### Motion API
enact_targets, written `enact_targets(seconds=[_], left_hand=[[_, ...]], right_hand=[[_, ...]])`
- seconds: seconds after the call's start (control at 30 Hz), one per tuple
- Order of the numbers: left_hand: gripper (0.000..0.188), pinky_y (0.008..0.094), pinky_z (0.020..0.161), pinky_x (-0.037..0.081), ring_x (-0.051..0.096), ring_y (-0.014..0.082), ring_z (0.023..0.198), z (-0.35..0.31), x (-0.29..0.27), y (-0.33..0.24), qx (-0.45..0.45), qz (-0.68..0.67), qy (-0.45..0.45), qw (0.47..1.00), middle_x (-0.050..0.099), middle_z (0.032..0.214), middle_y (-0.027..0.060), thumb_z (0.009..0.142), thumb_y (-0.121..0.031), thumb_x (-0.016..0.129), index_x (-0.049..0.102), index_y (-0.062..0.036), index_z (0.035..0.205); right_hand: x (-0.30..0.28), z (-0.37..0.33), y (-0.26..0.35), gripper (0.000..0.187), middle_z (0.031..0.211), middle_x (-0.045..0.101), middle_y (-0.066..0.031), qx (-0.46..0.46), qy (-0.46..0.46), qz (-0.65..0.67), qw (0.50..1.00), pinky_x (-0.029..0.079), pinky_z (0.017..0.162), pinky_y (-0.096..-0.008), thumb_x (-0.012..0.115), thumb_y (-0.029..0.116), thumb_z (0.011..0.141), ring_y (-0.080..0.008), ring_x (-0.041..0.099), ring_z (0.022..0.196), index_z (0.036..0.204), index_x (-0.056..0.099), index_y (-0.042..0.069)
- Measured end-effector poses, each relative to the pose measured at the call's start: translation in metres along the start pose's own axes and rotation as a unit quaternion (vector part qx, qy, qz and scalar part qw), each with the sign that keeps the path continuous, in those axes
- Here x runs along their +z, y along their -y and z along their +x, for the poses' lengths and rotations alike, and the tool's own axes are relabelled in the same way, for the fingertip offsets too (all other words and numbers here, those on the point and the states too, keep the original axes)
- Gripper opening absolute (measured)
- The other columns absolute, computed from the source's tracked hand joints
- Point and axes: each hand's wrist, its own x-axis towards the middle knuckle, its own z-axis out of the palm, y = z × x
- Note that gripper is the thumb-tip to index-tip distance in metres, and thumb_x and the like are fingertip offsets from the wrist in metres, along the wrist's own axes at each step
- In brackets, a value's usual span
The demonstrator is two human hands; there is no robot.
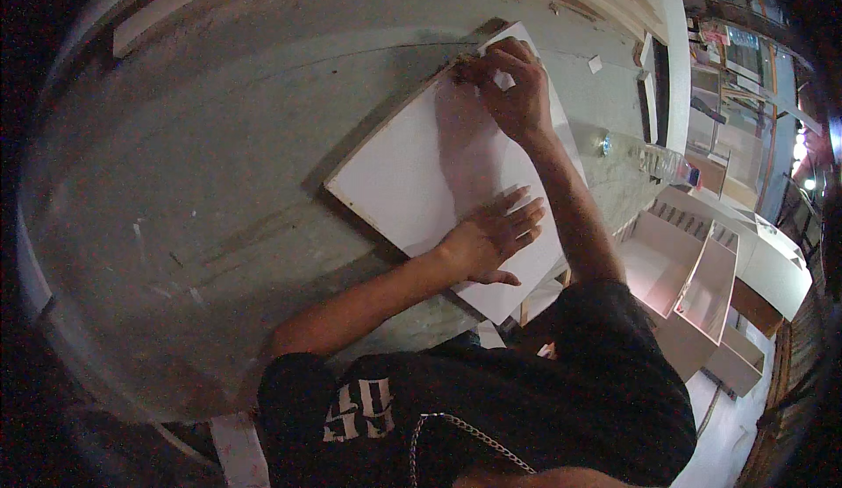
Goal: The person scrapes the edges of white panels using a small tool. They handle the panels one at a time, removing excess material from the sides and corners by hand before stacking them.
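A white rectangular board (pixel 396 177) lies slantwise on a grey work surface (pixel 219 128), its bare edges brownish. On the near part of its face rests my left hand (pixel 493 235), open, with the fingers spread and nothing held. My right hand (pixel 516 89) reaches across to the far end of the board and is closed at its edge. Something small and pale shows at its fingers, and a dark patch lies beside them. What the right hand grips is too blurred to make out.
Long wooden strips (pixel 605 1) run along the far side. A white scrap (pixel 595 64) and a clear plastic bottle (pixel 662 163) lie right of the board. White box-like drawers (pixel 662 264) stand at the right, close to my right arm.
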Motion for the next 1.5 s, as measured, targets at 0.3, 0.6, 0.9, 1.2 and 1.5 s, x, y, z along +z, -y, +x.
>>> enact_targets(seconds=[0.3, 0.6, 0.9, 1.2, 1.5], left_hand=[[0.088, 0.0493, 0.120, 0.011, 0.020, 0.0375, 0.143, 0.007, -0.012, 0.002, 0.019, 0.000, -0.009, 1.000, 0.031, 0.150, 0.0186, 0.078, -0.068, 0.057, 0.045, -0.0039, 0.137], [0.072, 0.0529, 0.118, 0.017, 0.030, 0.0340, 0.140, 0.005, -0.006, -0.002, 0.012, 0.009, -0.051, 0.999, 0.042, 0.143, 0.0180, 0.082, -0.054, 0.062, 0.049, -0.0037, 0.132], [0.029, 0.0437, 0.098, 0.040, 0.055, 0.0303, 0.107, 0.002, -0.043, -0.015, -0.342, 0.169, -0.609, 0.695, 0.060, 0.114, 0.0142, 0.081, -0.006, 0.068, 0.061, -0.0038, 0.109], [0.054, 0.0392, 0.090, 0.045, 0.051, 0.0269, 0.107, -0.020, -0.045, 0.022, -0.368, 0.151, -0.880, 0.259, 0.050, 0.121, 0.0168, 0.088, -0.015, 0.068, 0.040, -0.0029, 0.132], [0.063, 0.0395, 0.086, 0.048, 0.054, 0.0269, 0.103, -0.008, -0.035, 0.035, -0.403, 0.166, -0.859, 0.270, 0.050, 0.122, 0.0162, 0.084, -0.018, 0.073, 0.038, -0.0025, 0.133]], right_hand=[[-0.015, 0.047, -0.025, 0.016, 0.099, 0.063, -0.0088, -0.131, 0.184, 0.063, 0.972, 0.047, 0.088, -0.0376, 0.071, 0.005, 0.079, -0.0259, 0.059, 0.100, 0.094, 0.072, 0.010], [-0.024, 0.042, -0.001, 0.017, 0.098, 0.067, -0.0066, -0.192, 0.045, 0.099, 0.975, 0.054, 0.080, -0.0327, 0.068, -0.007, 0.080, -0.0205, 0.066, 0.091, 0.094, 0.071, 0.004], [-0.005, 0.036, -0.021, 0.020, 0.101, 0.065, -0.0119, -0.342, 0.114, 0.163, 0.918, 0.053, 0.080, -0.0377, 0.066, 0.000, 0.078, -0.0312, 0.064, 0.095, 0.096, 0.070, 0.006], [-0.004, 0.029, -0.015, 0.025, 0.098, 0.065, -0.0117, -0.343, 0.178, 0.200, 0.900, 0.052, 0.079, -0.0363, 0.070, 0.000, 0.076, -0.0277, 0.064, 0.092, 0.101, 0.069, 0.005], [-0.013, 0.060, -0.016, 0.015, 0.082, 0.066, -0.0076, -0.242, 0.317, 0.193, 0.897, 0.048, 0.069, -0.0315, 0.075, 0.006, 0.078, -0.0160, 0.060, 0.075, 0.093, 0.073, 0.006]])
